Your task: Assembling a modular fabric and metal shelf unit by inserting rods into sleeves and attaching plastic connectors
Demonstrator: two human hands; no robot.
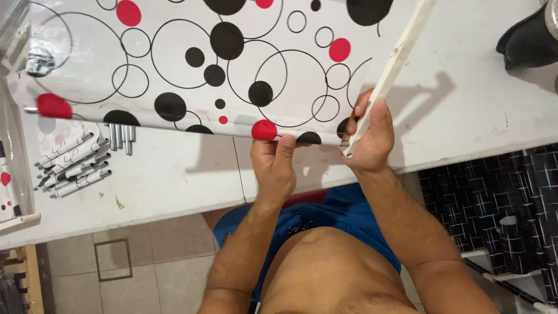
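A white sheet printed with black rings and black and red dots [192, 70] lies spread over the white worktable [174, 174]. My left hand [274, 163] pinches the sheet's near rolled edge by a red dot. My right hand [369, 136] grips the lower end of a long cream plastic strip [395, 64], which runs up and to the right along the sheet's right edge.
A bundle of short rolled tubes wrapped in the same print and several metal rods [78, 160] lie at the left. A dark object [532, 38] sits at the top right corner. Black patterned rolls [500, 203] stand on the right below the table edge. Tiled floor [133, 256] shows below.
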